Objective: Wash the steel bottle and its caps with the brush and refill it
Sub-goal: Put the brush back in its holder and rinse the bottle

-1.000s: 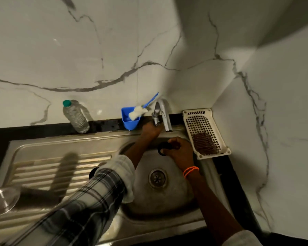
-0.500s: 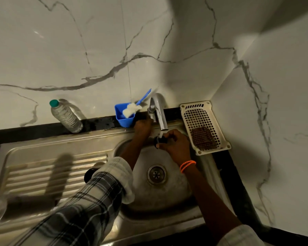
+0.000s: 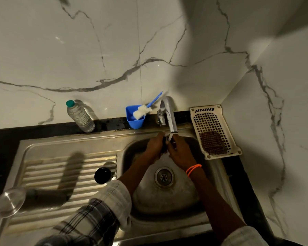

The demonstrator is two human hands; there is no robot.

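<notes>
Both my hands meet under the tap spout, where a thin stream of water runs. My left hand and my right hand hold a small black cap between them, mostly hidden by the fingers. A second black cap stands on the drainboard. The steel bottle lies on its side at the drainboard's lower left, its shiny base towards me. The brush, white bristles and blue handle, rests in a blue cup behind the sink.
The sink bowl has a round drain. A clear plastic bottle with a green lid stands on the back ledge. A white slotted basket holding a dark scrubber sits right of the tap. Marble walls close off the back and the right.
My left hand has come down from the tap handle and joined my right hand on the black cap. The cap has risen under the spout, and water now runs onto it.
</notes>
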